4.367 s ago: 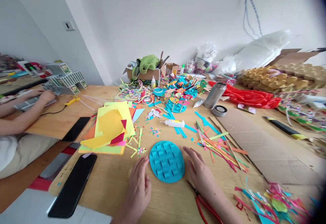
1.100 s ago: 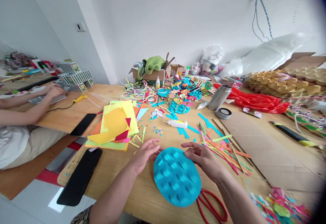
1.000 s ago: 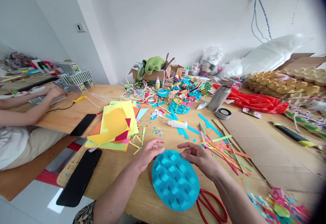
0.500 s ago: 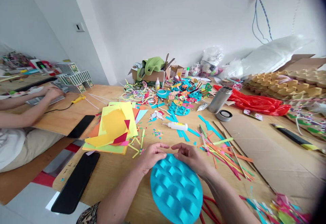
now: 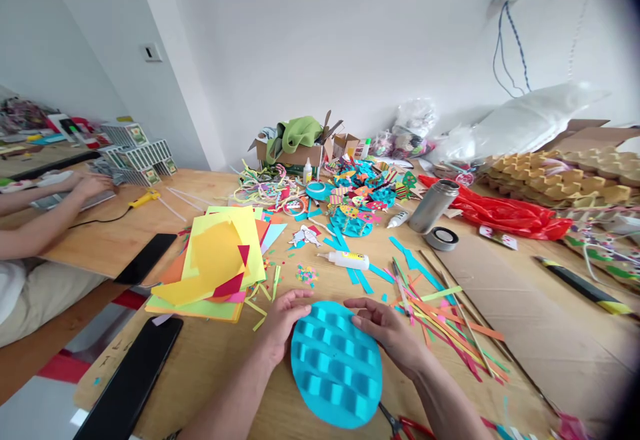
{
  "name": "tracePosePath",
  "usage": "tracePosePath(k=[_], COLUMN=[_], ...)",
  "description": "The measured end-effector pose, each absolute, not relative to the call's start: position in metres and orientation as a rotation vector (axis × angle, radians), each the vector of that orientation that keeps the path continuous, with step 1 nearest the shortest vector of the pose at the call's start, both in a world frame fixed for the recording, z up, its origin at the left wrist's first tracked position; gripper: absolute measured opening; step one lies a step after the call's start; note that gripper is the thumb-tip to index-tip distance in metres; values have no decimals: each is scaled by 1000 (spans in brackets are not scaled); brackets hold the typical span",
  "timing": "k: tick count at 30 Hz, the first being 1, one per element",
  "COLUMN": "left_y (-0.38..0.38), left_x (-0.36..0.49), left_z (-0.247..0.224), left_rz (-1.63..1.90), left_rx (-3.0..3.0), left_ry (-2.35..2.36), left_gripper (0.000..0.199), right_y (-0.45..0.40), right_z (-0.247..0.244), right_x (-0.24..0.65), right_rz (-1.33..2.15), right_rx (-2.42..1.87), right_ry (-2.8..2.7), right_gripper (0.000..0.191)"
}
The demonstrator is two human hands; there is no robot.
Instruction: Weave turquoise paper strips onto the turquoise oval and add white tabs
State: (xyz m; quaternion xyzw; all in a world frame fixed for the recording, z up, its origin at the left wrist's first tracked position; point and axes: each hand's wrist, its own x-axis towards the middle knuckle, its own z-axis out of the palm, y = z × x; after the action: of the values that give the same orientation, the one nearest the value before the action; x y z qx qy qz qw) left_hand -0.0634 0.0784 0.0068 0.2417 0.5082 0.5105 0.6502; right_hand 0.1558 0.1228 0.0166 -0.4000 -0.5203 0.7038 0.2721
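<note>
A blue oval of paper (image 5: 336, 397) with rows of raised, folded blue strips lies in front of me, tilted a little toward me. My left hand (image 5: 284, 323) grips its upper left edge, thumb on top and fingers behind. At the upper right edge, my right hand (image 5: 393, 335) pinches the paper between thumb and fingers. Red-handled scissors (image 5: 400, 425) rest just below my right forearm, partly hidden. Beyond the oval lie a white glue bottle (image 5: 349, 260) and a small heap of coloured paper bits (image 5: 306, 274).
Left are stacked coloured sheets (image 5: 220, 253) and a black phone (image 5: 133, 373). Paper strips (image 5: 453, 313), cardboard (image 5: 505, 300) and a metal flask (image 5: 434, 207) stand right. Finished paper fish crafts (image 5: 357, 207) pile up behind. A co-worker's hands (image 5: 90, 183) work far left.
My hands have moved apart along the oval's edge, from close together at its top to its two upper sides. The oval now shows whole, and the scissors have come into view.
</note>
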Motion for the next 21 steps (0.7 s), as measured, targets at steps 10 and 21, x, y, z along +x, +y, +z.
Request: tracePosePath(k=[10,21], left_y=[75,81], left_x=[-58,-63], left_z=[5,6], left_rz=[1135,1311], left_rx=[503,467], left_ry=[1140,1227], left_gripper=[44,49], right_y=[124,130], right_z=[7,4], right_x=[163,176], right_rz=[2007,1930], right_rx=[-1076,-1172], right_ry=[-1130,-949], right_gripper=[42,51])
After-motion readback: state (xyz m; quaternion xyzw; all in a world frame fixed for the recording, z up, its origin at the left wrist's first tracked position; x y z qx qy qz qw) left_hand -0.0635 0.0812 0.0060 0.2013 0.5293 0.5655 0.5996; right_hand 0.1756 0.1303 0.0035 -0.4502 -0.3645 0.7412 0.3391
